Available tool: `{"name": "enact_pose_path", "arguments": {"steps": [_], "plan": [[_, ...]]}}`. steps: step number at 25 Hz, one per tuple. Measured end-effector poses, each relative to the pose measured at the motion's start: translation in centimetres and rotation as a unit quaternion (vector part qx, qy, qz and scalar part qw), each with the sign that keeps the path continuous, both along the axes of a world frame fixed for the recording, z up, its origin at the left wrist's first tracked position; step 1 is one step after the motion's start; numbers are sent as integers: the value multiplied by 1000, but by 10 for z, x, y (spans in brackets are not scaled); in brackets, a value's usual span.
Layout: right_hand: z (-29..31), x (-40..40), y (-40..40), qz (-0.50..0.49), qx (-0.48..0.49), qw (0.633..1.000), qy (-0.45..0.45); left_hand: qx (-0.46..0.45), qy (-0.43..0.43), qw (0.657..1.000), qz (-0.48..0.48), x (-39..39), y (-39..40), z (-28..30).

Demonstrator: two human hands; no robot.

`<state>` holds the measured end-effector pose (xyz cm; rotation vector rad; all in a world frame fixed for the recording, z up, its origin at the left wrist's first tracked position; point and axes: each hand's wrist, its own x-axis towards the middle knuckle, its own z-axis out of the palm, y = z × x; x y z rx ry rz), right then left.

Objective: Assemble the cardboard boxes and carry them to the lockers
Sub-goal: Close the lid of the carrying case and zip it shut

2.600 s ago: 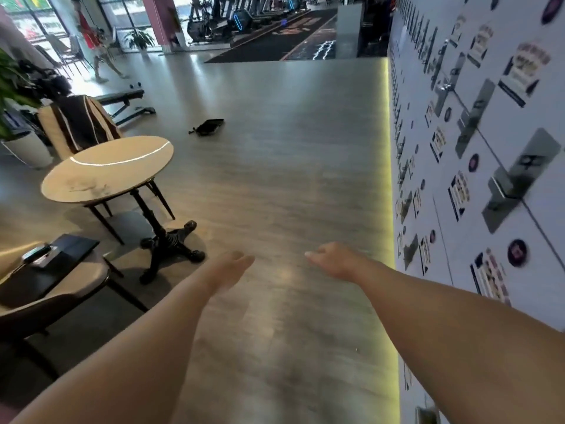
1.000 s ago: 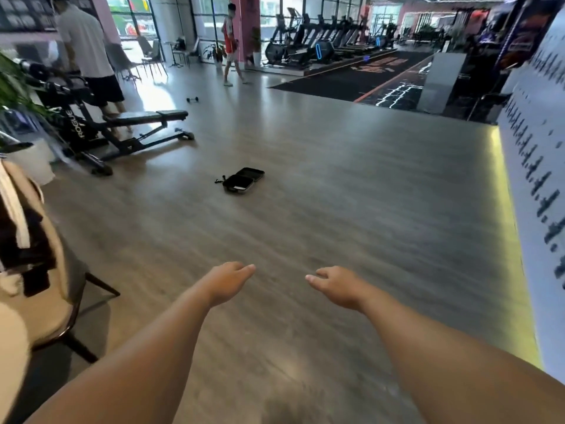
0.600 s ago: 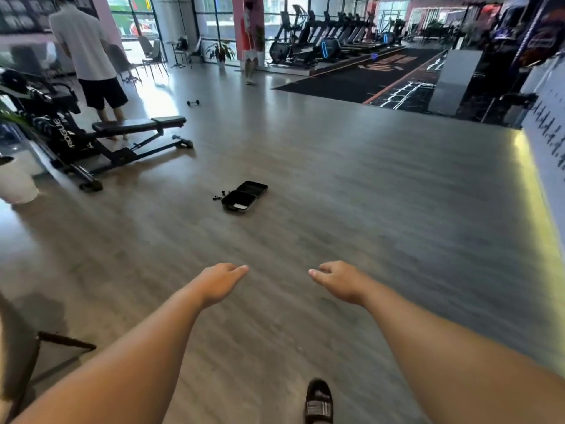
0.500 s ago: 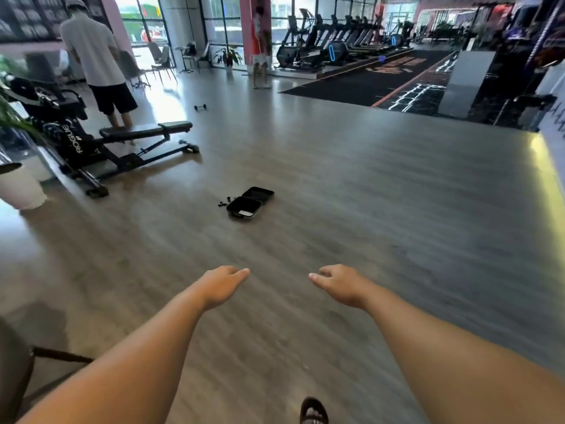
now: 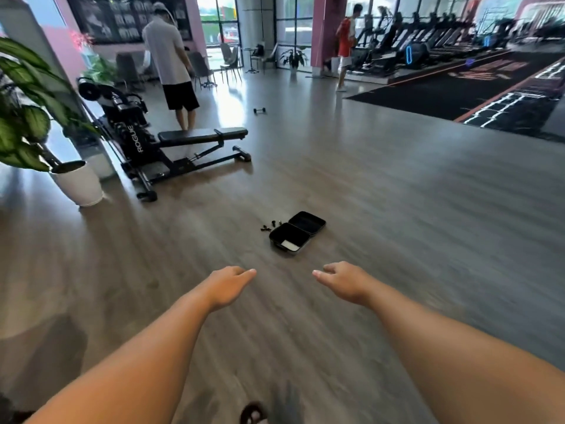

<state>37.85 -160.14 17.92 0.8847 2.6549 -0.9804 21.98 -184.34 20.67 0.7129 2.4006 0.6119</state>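
Grey wood-look floor (image 5: pixel 397 209) all over, big open gym space with a black mat area (image 5: pixel 477 87) off to the far right and a row of treadmills (image 5: pixel 428 41) behind it.

Both arms are stretched out in front, palms down, nothing in either one. Left hand (image 5: pixel 227 286) has its fingers straight-ish and together, pointing toward the right hand (image 5: pixel 344 281), which is loose too, fingers a bit curled under and the thumb pointing back at the left. Small gap of bare floor between the two sets of fingertips.

Just beyond the fingers, a bit closer to the right hand's side, there's an open black case (image 5: pixel 296 234) lying flat on the floor with something pale inside one half, plus a few small black bits (image 5: pixel 270 225) scattered right beside it on the left.

Further past the left fingers: a black weight bench (image 5: pixel 195 142), a potted plant (image 5: pixel 39 117) in a white pot, and a person in a grey shirt (image 5: pixel 168 53). A small dumbbell (image 5: pixel 259 110) sits on the floor well beyond, and another person in red (image 5: pixel 345 38) near the pink pillar.

No cardboard boxes or lockers anywhere in view, so can't say where they are.
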Motion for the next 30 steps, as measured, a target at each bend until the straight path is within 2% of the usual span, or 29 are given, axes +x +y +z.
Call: {"name": "enact_pose_path", "arguments": {"steps": [8, 13, 21, 30], "plan": [[-3, -220, 86, 1, -9, 1000, -12, -27, 13, 1000, -8, -241, 93, -14], [-7, -334, 141, -9, -26, 1000, -6, -33, 8, 999, -27, -353, 161, -18], [-51, -532, 270, -14, -49, 999, -17, -72, 9, 997, -34, -551, 290, -59], [-87, -704, 367, -57, -90, 993, -45, -87, -22, 993, -78, -726, 416, -100]]}}
